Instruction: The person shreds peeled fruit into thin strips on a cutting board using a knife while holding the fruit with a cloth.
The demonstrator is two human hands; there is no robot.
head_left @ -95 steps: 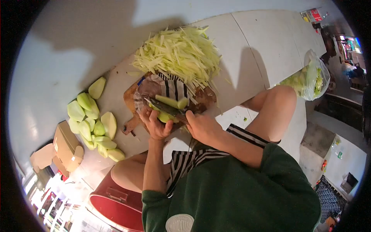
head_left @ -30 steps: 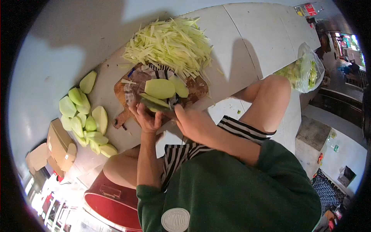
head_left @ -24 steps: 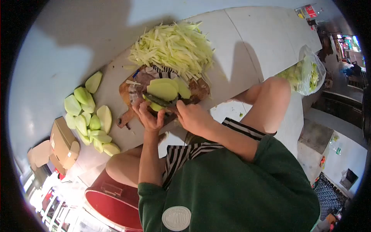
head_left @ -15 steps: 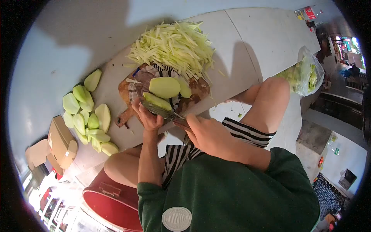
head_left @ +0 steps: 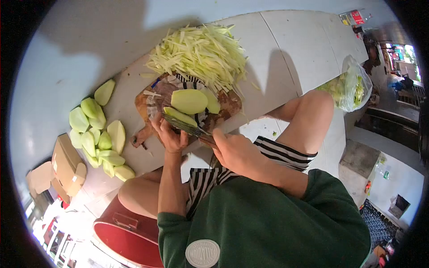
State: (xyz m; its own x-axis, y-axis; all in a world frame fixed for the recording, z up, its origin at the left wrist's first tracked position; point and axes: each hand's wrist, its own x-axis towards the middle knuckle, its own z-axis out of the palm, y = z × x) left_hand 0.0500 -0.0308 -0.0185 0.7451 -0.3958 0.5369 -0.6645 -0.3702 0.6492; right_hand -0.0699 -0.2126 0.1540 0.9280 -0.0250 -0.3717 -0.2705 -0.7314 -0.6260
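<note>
My right hand [head_left: 239, 154] is wrapped round the handle of a knife [head_left: 185, 127]. The dark blade reaches left, across the near side of a peeled green mango piece [head_left: 181, 116]. My left hand [head_left: 169, 135] grips this piece at its left end, by the blade's tip; the blade and fruit hide part of the fingers. Just beyond lies a larger pale mango piece [head_left: 189, 101], with another mango piece [head_left: 213, 102] partly behind it. They rest over a striped cloth [head_left: 154, 103] on a wooden cutting board [head_left: 230, 107].
A heap of mango shreds [head_left: 199, 56] stands behind the board. Several peeled mangoes [head_left: 88, 140] lie at the left, near a cardboard box [head_left: 67, 163]. A red bucket [head_left: 127, 232] is at lower left. A plastic bag [head_left: 355, 91] of peelings sits at the right edge.
The view has shifted slightly. The knife blade has tilted a little against the mango piece, while both hands keep nearly the same place.
</note>
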